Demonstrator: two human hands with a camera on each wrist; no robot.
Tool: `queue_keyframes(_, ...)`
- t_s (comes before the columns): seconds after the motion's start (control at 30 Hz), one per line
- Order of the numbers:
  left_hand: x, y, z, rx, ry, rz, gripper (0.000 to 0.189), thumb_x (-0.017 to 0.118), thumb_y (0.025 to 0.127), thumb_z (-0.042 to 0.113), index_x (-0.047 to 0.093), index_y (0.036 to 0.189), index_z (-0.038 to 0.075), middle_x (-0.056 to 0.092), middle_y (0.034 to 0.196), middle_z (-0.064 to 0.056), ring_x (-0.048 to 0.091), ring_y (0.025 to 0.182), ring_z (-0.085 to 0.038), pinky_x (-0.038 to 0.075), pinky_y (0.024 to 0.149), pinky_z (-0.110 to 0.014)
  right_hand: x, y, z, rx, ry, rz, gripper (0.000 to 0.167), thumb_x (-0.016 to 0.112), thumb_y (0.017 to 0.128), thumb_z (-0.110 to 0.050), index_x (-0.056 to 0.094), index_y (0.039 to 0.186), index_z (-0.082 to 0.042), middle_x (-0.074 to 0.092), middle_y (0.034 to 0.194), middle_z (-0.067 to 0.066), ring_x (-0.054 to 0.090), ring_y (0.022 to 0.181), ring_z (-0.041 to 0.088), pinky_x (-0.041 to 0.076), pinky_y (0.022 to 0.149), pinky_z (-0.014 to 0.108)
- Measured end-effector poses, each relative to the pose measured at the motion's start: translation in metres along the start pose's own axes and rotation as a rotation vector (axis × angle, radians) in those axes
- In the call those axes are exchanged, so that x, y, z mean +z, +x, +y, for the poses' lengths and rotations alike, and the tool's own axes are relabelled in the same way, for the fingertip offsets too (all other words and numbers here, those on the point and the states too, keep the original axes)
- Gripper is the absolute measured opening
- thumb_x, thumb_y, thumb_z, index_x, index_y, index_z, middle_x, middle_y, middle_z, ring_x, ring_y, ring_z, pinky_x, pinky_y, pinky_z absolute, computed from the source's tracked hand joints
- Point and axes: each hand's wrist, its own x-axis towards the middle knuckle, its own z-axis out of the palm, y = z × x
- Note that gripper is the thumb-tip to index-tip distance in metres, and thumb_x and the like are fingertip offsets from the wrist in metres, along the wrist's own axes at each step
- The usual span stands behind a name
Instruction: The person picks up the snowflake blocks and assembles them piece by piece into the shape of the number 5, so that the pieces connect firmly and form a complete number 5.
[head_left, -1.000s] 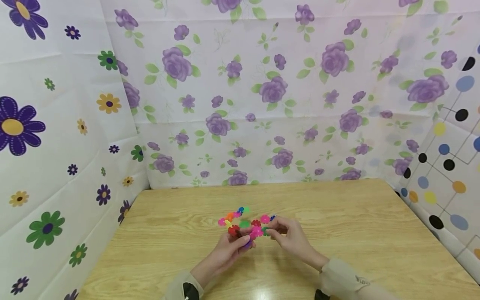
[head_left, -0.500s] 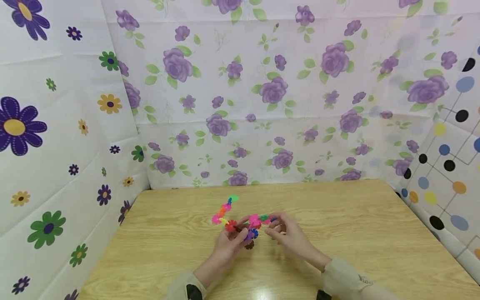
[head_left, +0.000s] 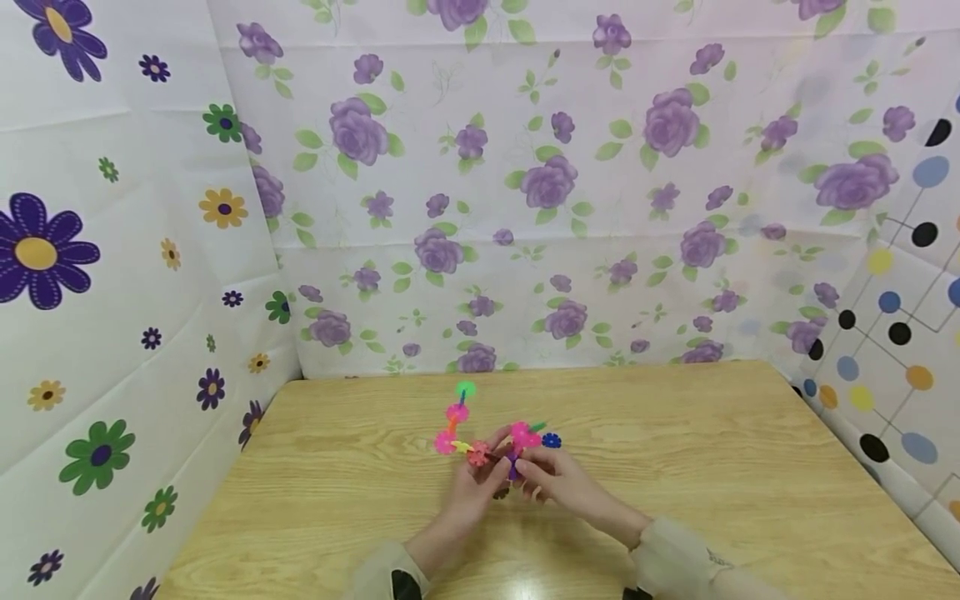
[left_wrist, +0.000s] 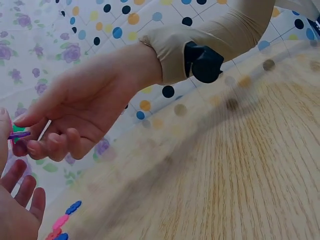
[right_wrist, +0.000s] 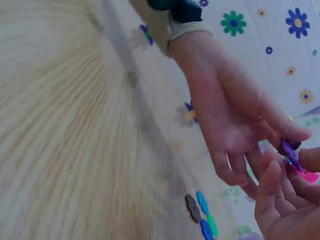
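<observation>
Between the hands is a chain of interlocking flower-shaped plastic discs in several colours. My left hand [head_left: 467, 493] holds it at a purple disc [head_left: 513, 468], thumb on the near side. From the other side my right hand [head_left: 573, 487] pinches that same purple disc, and the thumbs nearly meet there. Leftward the chain runs through a yellow disc [head_left: 462, 447] and a pink disc [head_left: 446, 442] up to a light green disc [head_left: 466, 389]. Bright pink discs [head_left: 525, 436] and a dark blue disc [head_left: 552, 440] stick out above the right hand. Fingers hide the middle joints.
A wooden table [head_left: 360, 500] lies beneath the hands. Flower-printed cloth [head_left: 525, 275] hangs behind it, with patterned cloth on both sides. More discs show low in the wrist views, a blue disc [left_wrist: 73, 207] and a brown disc [right_wrist: 192, 208] among them.
My right hand has left the green disc area and moved left to the purple disc. The chain has turned in the left hand, its light green end swinging up and left.
</observation>
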Motion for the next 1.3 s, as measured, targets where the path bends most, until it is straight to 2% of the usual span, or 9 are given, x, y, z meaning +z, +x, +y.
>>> queue_keyframes(0.23,0.007,0.005,-0.005,0.088,0.011,-0.032,0.05,0.054,0.099,0.02,0.041,0.148,0.017,0.05,0.141,-0.02,0.058,0.118,-0.007,0.051,0.095,-0.022,0.0,-0.001,0.001,0.064,0.244,0.026,0.037,0.054,0.099,-0.03,0.061,0.113,0.004,0.067,0.091,0.002,0.061,0.078,0.012,0.051,0.067,0.022)
queue_keyframes(0.37,0.007,0.006,-0.005,0.137,0.087,-0.067,0.053,0.054,0.1,0.019,0.037,0.149,0.015,0.042,0.151,-0.012,0.051,0.127,-0.01,0.045,0.101,-0.022,-0.004,-0.002,0.001,0.09,0.289,0.063,0.031,0.056,0.099,-0.028,0.062,0.11,0.001,0.066,0.088,0.0,0.06,0.076,0.011,0.05,0.066,0.022)
queue_keyframes(0.5,0.003,0.004,-0.004,0.079,0.187,-0.12,0.061,0.059,0.097,0.022,0.032,0.152,0.018,0.045,0.147,-0.011,0.052,0.124,-0.027,0.047,0.099,-0.03,-0.009,-0.004,0.0,0.085,0.26,0.086,0.027,0.055,0.099,-0.025,0.062,0.106,0.0,0.064,0.086,0.0,0.059,0.075,0.01,0.051,0.067,0.022)
queue_keyframes(0.6,-0.003,0.002,-0.006,0.002,0.238,-0.164,0.056,0.062,0.095,0.019,0.041,0.145,0.007,0.051,0.139,-0.018,0.053,0.12,-0.036,0.049,0.096,-0.037,-0.014,-0.005,-0.001,0.07,0.236,0.097,0.028,0.055,0.099,-0.026,0.061,0.104,0.001,0.064,0.086,0.0,0.059,0.074,0.01,0.051,0.066,0.021)
queue_keyframes(0.73,-0.015,0.003,-0.012,-0.106,0.141,-0.173,0.042,0.059,0.094,0.01,0.051,0.132,-0.006,0.057,0.129,-0.027,0.058,0.115,-0.034,0.051,0.092,-0.034,-0.022,-0.008,-0.001,0.04,0.188,0.086,0.031,0.054,0.1,-0.026,0.059,0.108,0.004,0.066,0.088,0.001,0.059,0.073,0.008,0.049,0.063,0.02)
queue_keyframes(0.87,-0.032,0.008,-0.014,-0.2,-0.151,-0.094,0.043,0.053,0.096,0.008,0.047,0.137,-0.004,0.065,0.119,-0.02,0.066,0.102,-0.021,0.054,0.082,-0.026,-0.03,-0.012,-0.001,0.017,0.115,0.051,0.029,0.048,0.103,-0.021,0.057,0.11,0.005,0.064,0.088,0.002,0.059,0.072,0.008,0.049,0.061,0.019)
queue_keyframes(1.03,-0.054,0.012,-0.002,-0.217,-0.425,0.015,0.03,0.043,0.102,0.016,0.055,0.127,0.005,0.068,0.108,-0.001,0.064,0.099,-0.012,0.052,0.088,-0.025,-0.04,-0.015,0.0,-0.008,0.047,-0.003,0.028,0.042,0.105,-0.019,0.055,0.108,0.006,0.061,0.087,0.004,0.059,0.071,0.009,0.05,0.06,0.022)
queue_keyframes(1.13,-0.063,0.016,0.012,-0.184,-0.437,0.113,0.025,0.041,0.103,0.015,0.057,0.121,0.007,0.069,0.098,0.003,0.062,0.09,-0.01,0.05,0.085,-0.025,-0.046,-0.016,0.0,-0.045,-0.007,-0.046,0.03,0.042,0.105,-0.021,0.056,0.105,0.006,0.061,0.086,0.008,0.059,0.07,0.009,0.05,0.058,0.021)
queue_keyframes(1.3,-0.068,0.019,0.041,-0.125,-0.21,0.209,0.03,0.043,0.101,0.009,0.052,0.128,-0.001,0.067,0.104,-0.001,0.061,0.088,-0.007,0.05,0.081,-0.021,-0.055,-0.018,0.0,-0.081,-0.104,-0.114,0.032,0.042,0.105,-0.022,0.057,0.1,0.005,0.061,0.083,0.017,0.06,0.068,0.01,0.05,0.056,0.021)
